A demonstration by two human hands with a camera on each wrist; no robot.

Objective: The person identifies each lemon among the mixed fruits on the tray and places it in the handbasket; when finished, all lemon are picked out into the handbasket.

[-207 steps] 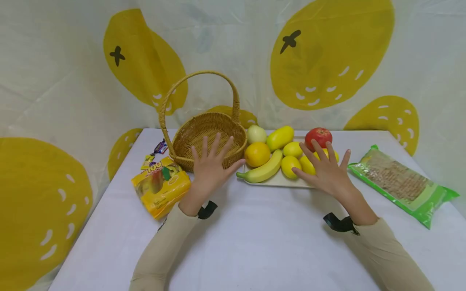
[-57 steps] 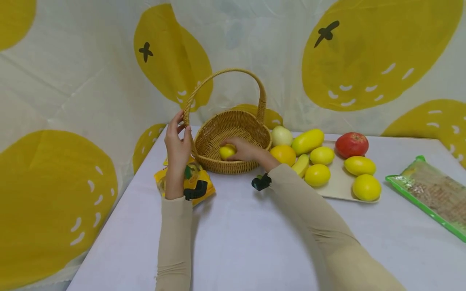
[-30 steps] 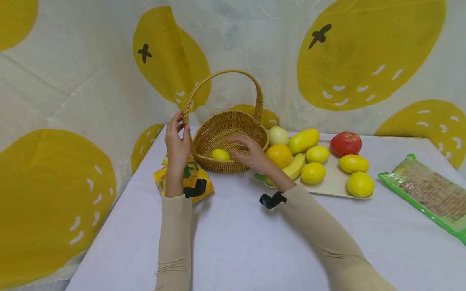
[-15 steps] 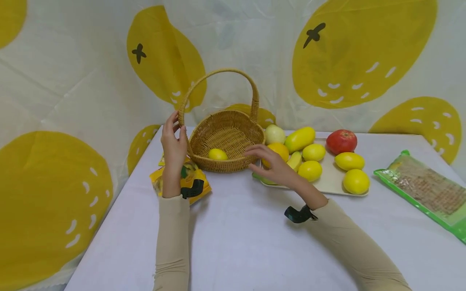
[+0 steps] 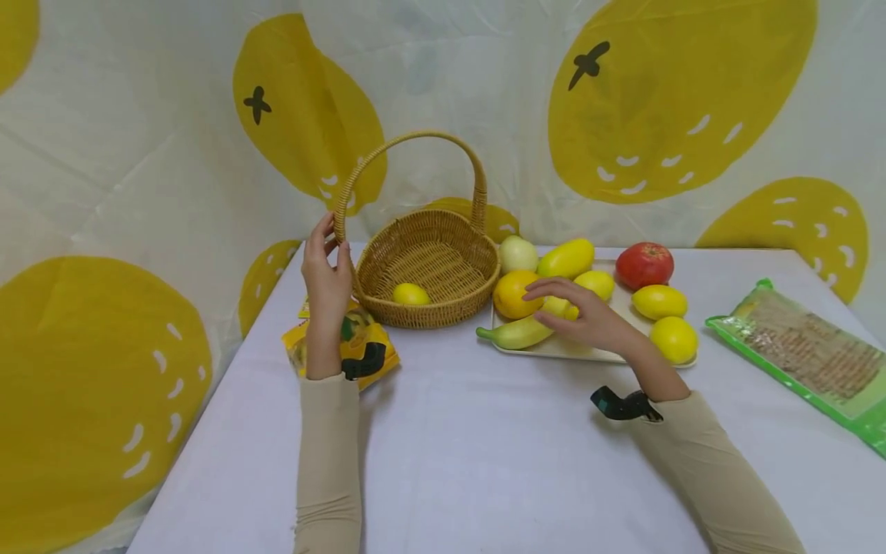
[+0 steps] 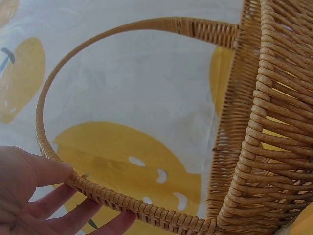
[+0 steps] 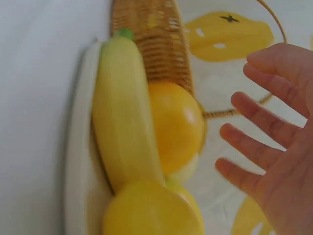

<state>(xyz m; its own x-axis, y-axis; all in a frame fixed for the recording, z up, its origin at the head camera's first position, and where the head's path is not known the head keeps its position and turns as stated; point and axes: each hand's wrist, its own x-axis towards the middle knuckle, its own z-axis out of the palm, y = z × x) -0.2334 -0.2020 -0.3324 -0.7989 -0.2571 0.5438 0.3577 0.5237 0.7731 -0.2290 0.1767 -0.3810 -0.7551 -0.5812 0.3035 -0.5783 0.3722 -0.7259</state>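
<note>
- Your left hand (image 5: 325,269): fingers and thumb pinch the handle (image 5: 408,142) low on its left side, just above the rim; the left wrist view shows fingers (image 6: 63,203) curled under the weave.
- Basket (image 5: 477,269): near the table's (image 5: 471,462) far edge, left of the tray (image 5: 547,350); it holds one lemon (image 5: 411,294), at its front.
- Your right hand (image 5: 588,315): fingers spread and relaxed, gripping nothing, over the tray's front left part; it covers one lemon there.
- Banana (image 5: 515,333): along the tray's front left edge, just under your fingertips.
- Orange (image 5: 512,295): just left of your fingers.
- Yellow packet (image 5: 374,342): on the table under your left wrist.
- Green packet (image 5: 803,354): by the table's right edge.
</note>
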